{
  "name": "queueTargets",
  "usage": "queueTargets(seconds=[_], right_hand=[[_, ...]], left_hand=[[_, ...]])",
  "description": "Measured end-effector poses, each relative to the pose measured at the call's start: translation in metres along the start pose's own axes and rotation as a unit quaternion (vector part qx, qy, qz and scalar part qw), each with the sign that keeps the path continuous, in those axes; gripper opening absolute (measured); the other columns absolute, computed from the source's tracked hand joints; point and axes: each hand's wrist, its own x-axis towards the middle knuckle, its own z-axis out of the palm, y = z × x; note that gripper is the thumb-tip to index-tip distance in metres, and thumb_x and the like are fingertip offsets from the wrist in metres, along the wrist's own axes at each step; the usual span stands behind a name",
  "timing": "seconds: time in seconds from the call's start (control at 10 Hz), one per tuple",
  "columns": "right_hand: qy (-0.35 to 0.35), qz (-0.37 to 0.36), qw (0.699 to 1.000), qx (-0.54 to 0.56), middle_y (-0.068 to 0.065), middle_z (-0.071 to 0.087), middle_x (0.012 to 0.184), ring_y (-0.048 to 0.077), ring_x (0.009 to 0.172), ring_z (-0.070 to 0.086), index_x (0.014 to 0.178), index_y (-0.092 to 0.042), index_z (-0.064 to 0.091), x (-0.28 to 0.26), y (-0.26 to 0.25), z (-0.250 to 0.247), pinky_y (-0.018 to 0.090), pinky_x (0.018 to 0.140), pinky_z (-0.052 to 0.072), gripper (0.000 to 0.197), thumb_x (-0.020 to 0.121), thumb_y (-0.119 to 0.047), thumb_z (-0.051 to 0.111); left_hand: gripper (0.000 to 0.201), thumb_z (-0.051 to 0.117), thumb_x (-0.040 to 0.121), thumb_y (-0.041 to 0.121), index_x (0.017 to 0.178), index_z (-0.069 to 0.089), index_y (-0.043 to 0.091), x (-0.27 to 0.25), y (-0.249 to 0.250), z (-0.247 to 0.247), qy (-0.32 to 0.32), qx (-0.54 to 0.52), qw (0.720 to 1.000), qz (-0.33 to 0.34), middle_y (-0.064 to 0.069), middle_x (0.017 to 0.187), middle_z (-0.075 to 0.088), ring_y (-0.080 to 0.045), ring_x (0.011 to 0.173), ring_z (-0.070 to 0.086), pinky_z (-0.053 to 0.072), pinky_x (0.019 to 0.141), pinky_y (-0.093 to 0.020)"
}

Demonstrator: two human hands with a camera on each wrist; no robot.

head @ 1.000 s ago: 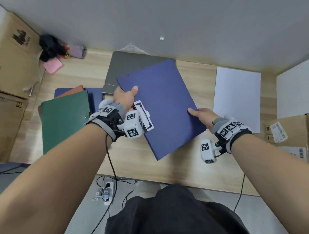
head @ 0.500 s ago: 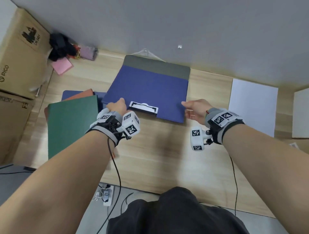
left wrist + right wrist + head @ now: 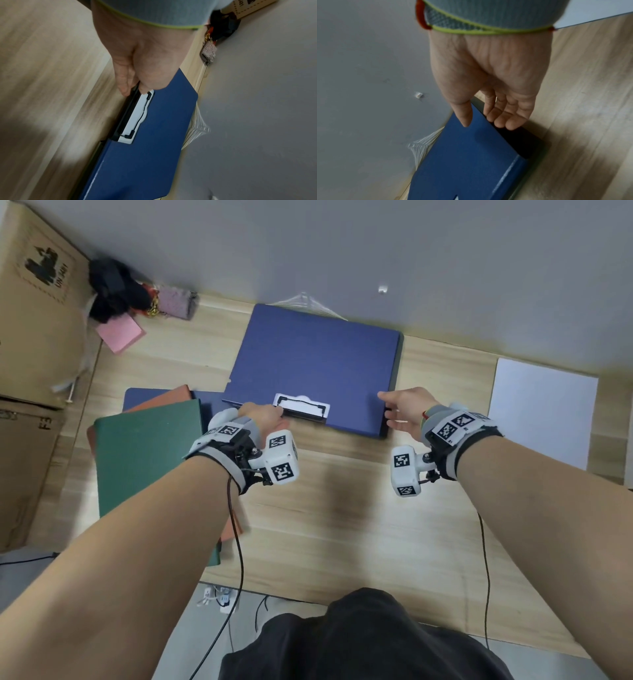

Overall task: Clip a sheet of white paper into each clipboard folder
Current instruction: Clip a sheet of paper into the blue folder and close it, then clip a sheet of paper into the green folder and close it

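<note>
A blue clipboard folder point(image 3: 315, 361) point(image 3: 145, 155) point(image 3: 462, 162) lies closed at the back of the desk, on top of a grey folder whose edge point(image 3: 399, 354) shows at its right. Its white clip point(image 3: 301, 407) point(image 3: 137, 116) faces me at the near edge. My left hand point(image 3: 263, 416) point(image 3: 133, 89) pinches that near edge just left of the clip. My right hand point(image 3: 400, 409) point(image 3: 488, 121) is at the near right corner, thumb lying on the cover, fingers relaxed beside the edge. A white paper sheet point(image 3: 541, 409) lies to the right.
A green folder point(image 3: 147, 460) lies on an orange one point(image 3: 164, 398) and another blue one point(image 3: 137, 397) at the left. Cardboard boxes point(image 3: 34, 320) stand at the far left, with a pink note point(image 3: 120, 335) and dark clutter point(image 3: 113, 289) behind. A wall runs along the back.
The blue folder was turned from a slant, squared up and slid back over the grey folder, now covering it. My right hand's fingers have loosened from its edge.
</note>
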Motion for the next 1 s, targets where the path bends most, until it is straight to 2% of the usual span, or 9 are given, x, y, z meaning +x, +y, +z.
queueTargets(seconds=[0.2,0.3,0.4,0.5,0.6,0.7,0.8,0.9,1.0], right_hand=[[0.012,-0.005,1.0,-0.01,0.0,0.059,0.086,0.014,0.074,0.059,0.08,-0.014,0.054,0.005,-0.002,0.009,0.032,0.08,0.056,0.021,0.091,-0.021,0.07],[0.045,-0.008,0.997,-0.056,0.005,0.058,0.086,0.019,0.069,0.056,0.079,-0.01,0.055,0.01,-0.002,0.008,0.029,0.069,0.057,0.021,0.091,-0.019,0.069],[0.064,-0.011,0.993,-0.101,0.014,0.065,0.09,0.03,0.082,0.065,0.103,0.004,0.066,0.012,0.003,0.0,0.039,0.088,0.057,0.028,0.091,-0.022,0.067],[0.066,-0.01,0.989,-0.131,0.006,0.06,0.076,0.034,0.093,0.065,0.108,0.003,0.064,0.009,0.006,-0.002,0.046,0.097,0.053,0.029,0.09,-0.02,0.067],[0.062,-0.008,0.991,-0.117,0.009,0.058,0.079,0.029,0.084,0.058,0.1,0.001,0.065,0.011,0.007,0.001,0.05,0.098,0.051,0.027,0.085,-0.019,0.072],[0.052,-0.006,0.994,-0.1,0.011,0.051,0.085,0.025,0.079,0.05,0.11,0.009,0.063,0.012,0.006,0.003,0.052,0.097,0.051,0.04,0.083,-0.019,0.074],[0.044,0.0,0.996,-0.078,0.011,0.056,0.09,0.028,0.088,0.056,0.117,0.005,0.06,0.011,0.004,0.001,0.043,0.096,0.053,0.038,0.086,-0.014,0.072],[0.037,0.002,0.997,-0.074,0.01,0.057,0.099,0.027,0.095,0.057,0.106,-0.006,0.058,0.013,0.004,-0.003,0.04,0.097,0.053,0.024,0.087,-0.014,0.072],[0.035,-0.008,0.995,-0.089,0.01,0.058,0.101,0.026,0.093,0.059,0.106,-0.004,0.061,0.006,0.002,-0.013,0.04,0.096,0.054,0.024,0.088,-0.016,0.07]], left_hand=[[0.005,0.05,0.1,0.012,0.1,0.047,0.016,-0.003,0.002,0.005,0.007,0.045,0.999,-0.001,0.002,0.086,0.053,-0.006,0.068,0.056,0.055,0.086,-0.023],[0.012,0.041,0.104,0.019,0.106,0.051,0.012,-0.008,0.006,0.0,-0.005,0.331,0.943,0.04,0.007,0.075,0.043,-0.014,0.072,0.049,0.052,0.081,-0.025],[0.028,0.034,0.106,0.025,0.125,0.05,0.013,-0.012,0.013,-0.007,0.024,0.481,0.869,0.112,0.004,0.083,0.05,-0.023,0.091,0.052,0.043,0.087,-0.031],[0.031,0.033,0.106,0.025,0.129,0.051,0.012,-0.01,0.017,-0.007,0.004,0.591,0.795,0.138,0.005,0.083,0.049,-0.025,0.111,0.057,0.042,0.088,-0.031],[0.034,0.032,0.107,0.025,0.132,0.051,0.013,-0.008,0.016,-0.002,0.013,0.585,0.794,0.163,0.009,0.071,0.032,-0.021,0.11,0.057,0.044,0.093,-0.031],[0.036,0.027,0.108,0.022,0.135,0.048,0.011,-0.012,0.015,0.001,0.026,0.524,0.843,0.121,0.007,0.075,0.037,-0.022,0.108,0.057,0.045,0.095,-0.033],[0.037,0.026,0.108,0.023,0.138,0.046,0.011,-0.015,0.015,0.001,0.036,0.496,0.861,0.109,0.005,0.08,0.043,-0.023,0.11,0.057,0.044,0.096,-0.033],[0.035,0.033,0.107,0.023,0.136,0.047,0.009,-0.014,0.014,0.001,0.034,0.364,0.928,0.07,0.003,0.09,0.053,-0.021,0.094,0.054,0.046,0.098,-0.032],[0.04,0.053,0.098,0.011,0.135,0.05,-0.002,-0.017,0.011,0.014,-0.023,0.148,0.989,-0.001,-0.01,0.105,0.066,-0.02,0.079,0.063,0.056,0.087,-0.033]])
